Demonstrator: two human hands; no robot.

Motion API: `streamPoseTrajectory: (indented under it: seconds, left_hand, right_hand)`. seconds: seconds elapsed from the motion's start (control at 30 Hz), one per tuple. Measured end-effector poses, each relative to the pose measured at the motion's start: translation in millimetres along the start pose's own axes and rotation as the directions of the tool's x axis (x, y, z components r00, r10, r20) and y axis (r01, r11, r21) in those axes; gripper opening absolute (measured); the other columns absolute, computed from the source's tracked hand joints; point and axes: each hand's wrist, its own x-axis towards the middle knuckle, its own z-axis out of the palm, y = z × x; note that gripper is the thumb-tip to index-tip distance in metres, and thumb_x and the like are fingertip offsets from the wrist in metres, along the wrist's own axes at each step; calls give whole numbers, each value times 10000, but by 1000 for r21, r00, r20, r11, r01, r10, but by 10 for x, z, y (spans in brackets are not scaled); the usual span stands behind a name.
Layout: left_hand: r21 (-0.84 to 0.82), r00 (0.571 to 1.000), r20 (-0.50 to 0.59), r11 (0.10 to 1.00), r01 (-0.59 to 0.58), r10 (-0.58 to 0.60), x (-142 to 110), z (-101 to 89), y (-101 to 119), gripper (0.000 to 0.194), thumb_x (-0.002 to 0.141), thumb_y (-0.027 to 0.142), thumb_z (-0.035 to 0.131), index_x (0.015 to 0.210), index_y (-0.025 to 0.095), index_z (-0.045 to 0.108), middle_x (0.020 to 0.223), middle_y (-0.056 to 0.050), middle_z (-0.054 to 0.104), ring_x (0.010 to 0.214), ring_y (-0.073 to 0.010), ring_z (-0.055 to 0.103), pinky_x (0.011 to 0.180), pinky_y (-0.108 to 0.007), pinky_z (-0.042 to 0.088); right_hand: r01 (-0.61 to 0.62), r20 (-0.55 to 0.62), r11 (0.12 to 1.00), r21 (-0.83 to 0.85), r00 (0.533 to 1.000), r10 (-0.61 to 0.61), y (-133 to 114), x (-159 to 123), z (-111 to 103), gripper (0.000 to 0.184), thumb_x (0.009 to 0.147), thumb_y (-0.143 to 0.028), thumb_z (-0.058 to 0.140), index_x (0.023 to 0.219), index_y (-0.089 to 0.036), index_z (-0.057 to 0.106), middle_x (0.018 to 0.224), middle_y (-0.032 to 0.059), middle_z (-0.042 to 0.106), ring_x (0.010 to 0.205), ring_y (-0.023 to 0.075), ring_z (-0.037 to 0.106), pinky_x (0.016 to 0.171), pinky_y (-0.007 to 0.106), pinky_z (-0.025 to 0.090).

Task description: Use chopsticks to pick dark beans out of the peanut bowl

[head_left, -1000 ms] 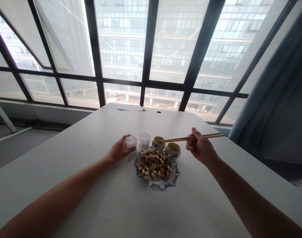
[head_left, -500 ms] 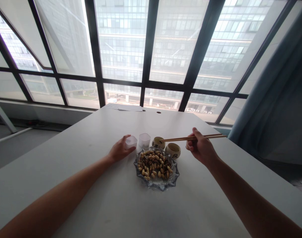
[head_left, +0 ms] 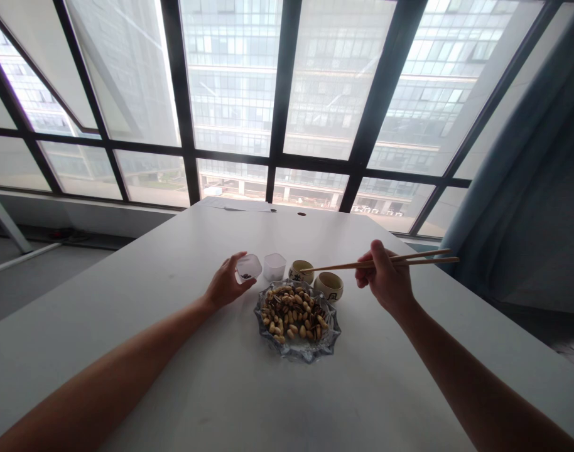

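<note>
My left hand grips a small translucent plastic cup between thumb and fingers. That cup leans toward me, and a few dark bits, like seeds, show at its bottom. In my right hand is a pair of wooden chopsticks, their tips over the mouth of a cream ceramic cup with dark writing. No item can be made out at the tips. A scalloped glass bowl in front holds peanuts, pistachios and striped sunflower seeds.
Another translucent plastic cup stands between the held cup and the ceramic one. A second ceramic cup sits behind the bowl's right side. The white table runs to large windows, with papers at its far end. A blue curtain hangs at right.
The left plastic cup has tilted toward me, bringing the dark bits into view. The chopstick tips shifted slightly left and down; a dark bit seen at them earlier no longer shows there.
</note>
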Motion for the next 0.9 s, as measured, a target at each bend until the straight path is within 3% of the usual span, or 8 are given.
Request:
streamPoseTrajectory:
  seconds: [0.1,0.33,0.6,0.67,0.77,0.9]
  left_hand:
    - [5,993,-99,998,-68,68,4,-9,3,622,738,286,731,1299,203,477,1243,-125,624,1131,-281,611,952,-437,529]
    - [-36,978,-153,989,-146,138,6,-11,38,546,770,280,707,1262,211,480,1252,-125,625,1183,-271,597,1005,-445,503]
    - [-185,973,-171,975,123,-156,29,-16,17,604,764,501,703,1230,191,477,1042,-97,695,818,-216,687,673,-350,581]
    - [-150,979,-160,983,102,-126,28,-23,17,605,749,473,721,1229,195,479,1070,-101,687,859,-223,683,706,-361,579]
    - [-51,992,-127,998,-20,13,17,-37,57,595,721,369,755,1227,202,492,1167,-118,650,1047,-264,640,880,-423,548]
    - [-6,990,-54,992,-129,128,3,-42,123,556,738,295,740,1232,204,502,1198,-118,631,1146,-280,590,994,-458,493]
  right_hand:
    - [-21,2,999,27,1000,21,-11,6,15,573,724,-705,714,580,-158,618,377,22,552,273,118,484,275,204,360]
    - [-50,-12,996,71,999,51,6,35,3,548,713,-677,739,571,-164,610,371,20,550,269,124,488,263,203,366]
    - [-55,-34,987,151,998,61,22,82,-5,535,692,-654,770,558,-167,593,366,6,533,268,120,477,269,216,376]
    - [-62,-35,987,148,997,68,47,85,-14,534,709,-655,756,561,-171,587,368,4,533,270,120,474,272,220,376]
    - [-47,-59,993,109,997,54,63,53,-8,527,736,-657,731,572,-177,588,373,0,535,271,118,468,271,219,366]
    - [37,-64,999,7,997,-36,-12,-44,112,514,821,-649,650,604,-186,595,404,7,553,292,127,490,289,229,376]
